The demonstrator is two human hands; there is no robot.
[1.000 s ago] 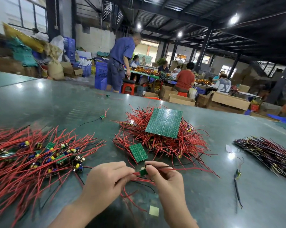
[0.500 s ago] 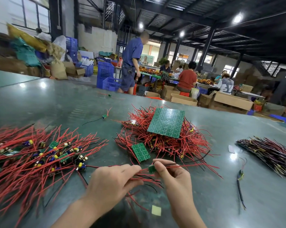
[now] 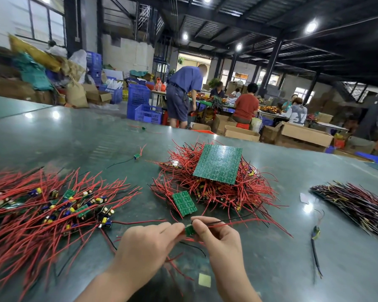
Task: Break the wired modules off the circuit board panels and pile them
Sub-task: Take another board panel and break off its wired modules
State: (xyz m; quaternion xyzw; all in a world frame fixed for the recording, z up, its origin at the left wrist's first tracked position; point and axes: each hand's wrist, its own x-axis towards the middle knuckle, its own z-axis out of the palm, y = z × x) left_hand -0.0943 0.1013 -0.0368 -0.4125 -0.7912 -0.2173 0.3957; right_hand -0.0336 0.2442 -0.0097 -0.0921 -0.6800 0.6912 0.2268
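My left hand [image 3: 147, 245] and my right hand [image 3: 218, 238] pinch a small green strip of wired modules [image 3: 189, 230] between them, low in the middle of the view. Red and black wires trail from it to the right and downward. Just beyond my hands lies a small green panel piece [image 3: 184, 203]. Behind it a large green circuit board panel [image 3: 218, 164] rests tilted on a heap of red-wired panels [image 3: 216, 192]. On the left spreads the pile of separated modules [image 3: 46, 210] with red wires and blue and yellow parts.
A dark bundle of wires [image 3: 355, 203] lies at the right, and one loose module with black leads [image 3: 315, 236] sits near it. A yellow square scrap [image 3: 204, 280] lies between my wrists. Single wired modules [image 3: 137, 155] lie further back on the green table [image 3: 75, 136]. People work at benches beyond.
My hands have stayed together on the strip, shifting slightly rightward and further out. My view has swung left and upward a little.
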